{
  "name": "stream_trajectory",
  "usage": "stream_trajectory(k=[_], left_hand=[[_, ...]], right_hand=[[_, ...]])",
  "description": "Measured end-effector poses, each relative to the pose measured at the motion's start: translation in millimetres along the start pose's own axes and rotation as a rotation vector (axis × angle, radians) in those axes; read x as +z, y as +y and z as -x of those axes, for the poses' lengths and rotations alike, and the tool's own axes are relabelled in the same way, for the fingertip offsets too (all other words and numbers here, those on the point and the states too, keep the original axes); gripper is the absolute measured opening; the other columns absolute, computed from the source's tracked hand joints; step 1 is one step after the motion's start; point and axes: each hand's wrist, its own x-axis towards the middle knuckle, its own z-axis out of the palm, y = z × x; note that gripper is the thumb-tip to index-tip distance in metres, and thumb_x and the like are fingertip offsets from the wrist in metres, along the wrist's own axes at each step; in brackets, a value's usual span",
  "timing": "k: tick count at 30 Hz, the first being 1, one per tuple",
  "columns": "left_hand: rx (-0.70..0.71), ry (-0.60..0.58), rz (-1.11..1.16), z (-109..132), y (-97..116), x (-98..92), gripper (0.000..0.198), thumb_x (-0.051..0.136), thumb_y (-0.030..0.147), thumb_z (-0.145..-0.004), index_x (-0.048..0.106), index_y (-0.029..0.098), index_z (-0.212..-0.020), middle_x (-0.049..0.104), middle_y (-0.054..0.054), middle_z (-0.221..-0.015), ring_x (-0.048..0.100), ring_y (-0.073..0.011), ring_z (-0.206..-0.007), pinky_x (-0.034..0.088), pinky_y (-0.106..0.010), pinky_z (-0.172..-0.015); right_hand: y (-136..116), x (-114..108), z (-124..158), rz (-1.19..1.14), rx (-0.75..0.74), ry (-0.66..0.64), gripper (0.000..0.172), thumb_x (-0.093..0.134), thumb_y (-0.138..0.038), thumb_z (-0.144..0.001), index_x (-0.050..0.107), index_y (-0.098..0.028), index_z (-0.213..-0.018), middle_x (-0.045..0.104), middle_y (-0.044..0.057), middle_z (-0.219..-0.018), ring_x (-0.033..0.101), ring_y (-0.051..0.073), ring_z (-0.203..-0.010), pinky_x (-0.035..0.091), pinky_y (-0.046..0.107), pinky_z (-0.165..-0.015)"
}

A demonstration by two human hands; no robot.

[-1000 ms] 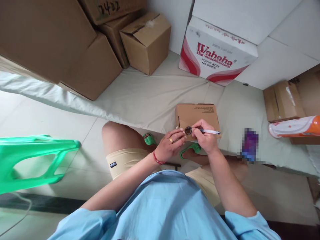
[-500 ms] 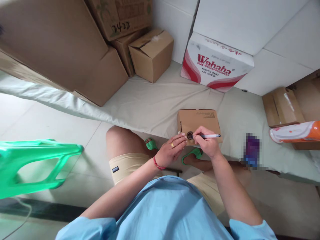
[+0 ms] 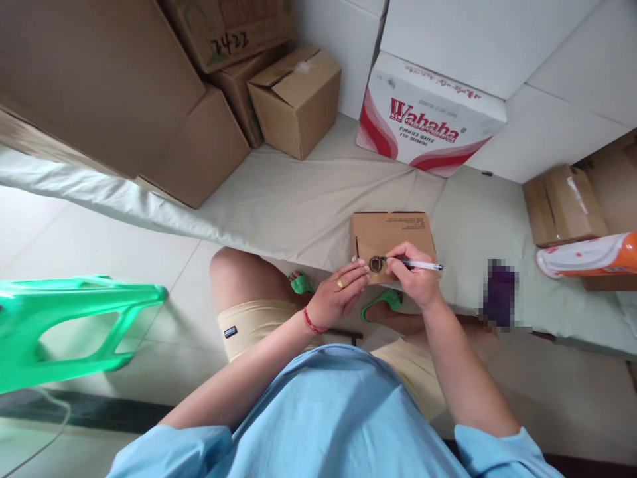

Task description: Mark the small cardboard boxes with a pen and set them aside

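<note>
A small brown cardboard box (image 3: pixel 398 232) lies on the pale cloth in front of me. Near its front edge is a dark round ring (image 3: pixel 375 264) with a brown middle; I cannot tell whether it is drawn or a separate piece. My right hand (image 3: pixel 415 275) grips a pen (image 3: pixel 423 265) with a clear barrel and dark end, its tip at the ring's upper right. My left hand (image 3: pixel 343 285), with a gold ring and red wrist cord, rests its outstretched fingers on the box's front left corner, beside the round ring.
Large cartons (image 3: pixel 164 106) stand at the left, with a smaller carton (image 3: pixel 298 99) beside them. Against the wall sits a white and red Wahaha carton (image 3: pixel 428 119). To the right are a blurred-out dark item (image 3: pixel 500 295) and an orange-white package (image 3: pixel 587 255). A green stool (image 3: pixel 144 292) stands left.
The pen tip has shifted from the right side of the dark ring to its upper right. My left hand keeps its place on the box. The whole view has moved slightly.
</note>
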Motion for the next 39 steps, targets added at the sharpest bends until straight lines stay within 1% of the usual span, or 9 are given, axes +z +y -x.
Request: stream_trajectory(k=[6, 14, 18, 21, 25, 29, 31, 34, 39], left_hand=[[-0.02, -0.028, -0.003, 2, -2, 0.7, 0.043, 0.057, 0.01, -0.106, 0.065, 0.025, -0.145, 0.076, -0.013, -0.14, 0.065, -0.028, -0.146, 0.062, -0.054, -0.117], [0.022, 0.017, 0.001, 1, -1, 0.9, 0.049, 0.06, 0.007, -0.104, 0.061, 0.023, -0.151, 0.077, -0.014, -0.137, 0.063, -0.0279, -0.148, 0.062, -0.051, -0.117], [0.022, 0.02, -0.023, -1, 0, 1.8, 0.05, 0.059, 0.007, -0.105, 0.059, 0.023, -0.152, 0.077, -0.014, -0.138, 0.064, -0.0273, -0.147, 0.062, -0.05, -0.116], [0.005, 0.001, -0.026, -3, 4, -1.8, 0.05, 0.056, 0.006, -0.105, 0.057, 0.023, -0.152, 0.076, -0.014, -0.137, 0.065, -0.0276, -0.146, 0.062, -0.051, -0.116], [-0.11, -0.024, -0.016, 4, 12, -15.6, 0.051, 0.063, 0.015, -0.103, 0.055, 0.024, -0.153, 0.067, -0.018, -0.149, 0.061, -0.0322, -0.149, 0.059, -0.055, -0.118], [-0.475, -0.004, 0.037, 17, 13, -30.1, 0.037, 0.066, 0.028, -0.103, 0.064, 0.022, -0.139, 0.066, -0.018, -0.147, 0.069, -0.0296, -0.134, 0.065, -0.047, -0.107], [-0.603, -0.033, 0.092, 19, 9, -31.9, 0.03, 0.059, 0.028, -0.105, 0.068, 0.021, -0.133, 0.07, -0.016, -0.139, 0.072, -0.0264, -0.126, 0.067, -0.042, -0.101], [-0.619, -0.113, 0.122, 14, 6, -26.9, 0.037, 0.056, 0.023, -0.104, 0.072, 0.022, -0.136, 0.072, -0.014, -0.141, 0.07, -0.0269, -0.131, 0.06, -0.047, -0.114], [-0.611, -0.217, 0.266, -6, 19, -20.9, 0.044, 0.06, 0.029, -0.103, 0.072, 0.025, -0.145, 0.069, -0.013, -0.151, 0.066, -0.0298, -0.139, 0.052, -0.049, -0.122]], right_hand=[[1, 1, 0, 0.051, 0.002, -0.032, 0.012, 0.067, -0.034, -0.092, 0.071, -0.024, -0.088, 0.072, -0.002, -0.07, 0.062, 0.015, -0.062, 0.048, 0.028, -0.065], [-3, -3, -1, 0.102, -0.042, 0.033, 0.011, 0.063, -0.029, -0.083, 0.063, -0.024, -0.073, 0.06, -0.005, -0.057, 0.051, 0.013, -0.053, 0.04, 0.028, -0.057], [-6, -5, 3, 0.065, -0.097, -0.056, 0.013, 0.063, -0.024, -0.08, 0.062, -0.023, -0.068, 0.059, -0.005, -0.057, 0.049, 0.011, -0.053, 0.039, 0.026, -0.056], [-9, -8, 12, -0.07, -0.087, -0.091, 0.011, 0.067, -0.026, -0.088, 0.067, -0.022, -0.077, 0.065, -0.003, -0.061, 0.055, 0.012, -0.054, 0.042, 0.025, -0.055], [-3, -26, 28, -0.26, -0.064, 0.272, 0.024, 0.065, -0.044, -0.104, 0.071, -0.023, -0.113, 0.08, 0.003, -0.089, 0.049, 0.007, -0.047, 0.036, 0.024, -0.048], [28, -54, 41, -0.151, 0.004, 0.682, 0.037, 0.064, -0.057, -0.104, 0.066, -0.02, -0.111, 0.079, 0.006, -0.091, 0.056, 0.009, -0.049, 0.038, 0.023, -0.048], [50, -61, 46, -0.051, 0.067, 0.713, 0.043, 0.07, -0.062, -0.098, 0.062, -0.021, -0.106, 0.08, 0.009, -0.1, 0.07, 0.015, -0.068, 0.051, 0.026, -0.06], [77, -57, 50, -0.067, 0.186, 0.618, 0.055, 0.071, -0.074, -0.091, 0.059, -0.023, -0.107, 0.078, 0.013, -0.117, 0.076, 0.023, -0.102, 0.059, 0.037, -0.086], [94, -45, 43, -0.167, 0.306, 0.607, 0.065, 0.08, -0.076, -0.079, 0.063, -0.022, -0.11, 0.073, 0.005, -0.104, 0.069, 0.021, -0.095, 0.055, 0.036, -0.088]])
